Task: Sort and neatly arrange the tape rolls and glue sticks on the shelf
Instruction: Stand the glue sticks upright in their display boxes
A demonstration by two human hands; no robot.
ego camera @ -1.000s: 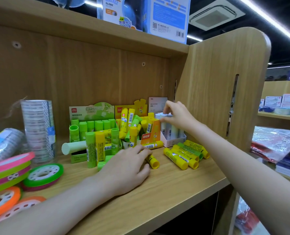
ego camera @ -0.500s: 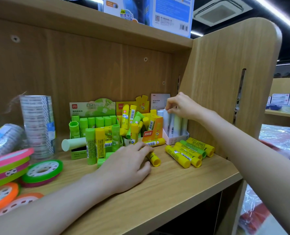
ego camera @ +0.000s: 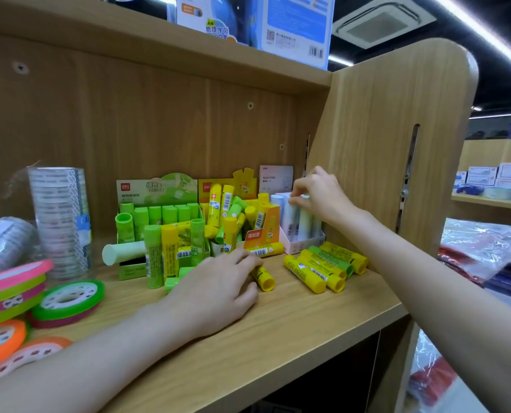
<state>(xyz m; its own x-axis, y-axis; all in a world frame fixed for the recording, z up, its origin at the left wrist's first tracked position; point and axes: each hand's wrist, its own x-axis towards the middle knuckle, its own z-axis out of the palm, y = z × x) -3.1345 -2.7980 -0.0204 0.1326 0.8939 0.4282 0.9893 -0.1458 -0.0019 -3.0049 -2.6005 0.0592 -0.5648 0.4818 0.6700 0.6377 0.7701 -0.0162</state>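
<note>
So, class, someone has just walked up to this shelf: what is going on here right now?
A person is tidying glue sticks on a wooden shelf. The right hand pinches the top of a pale glue stick standing in the pink-and-white display box. The left hand rests on the shelf over a loose yellow glue stick. More yellow and green sticks lie loose, and the tape rolls sit untouched on the left.

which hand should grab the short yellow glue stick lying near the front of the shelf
Left. The left hand rests right beside the short stick; the right hand is pinching pale sticks in the back box.
</note>
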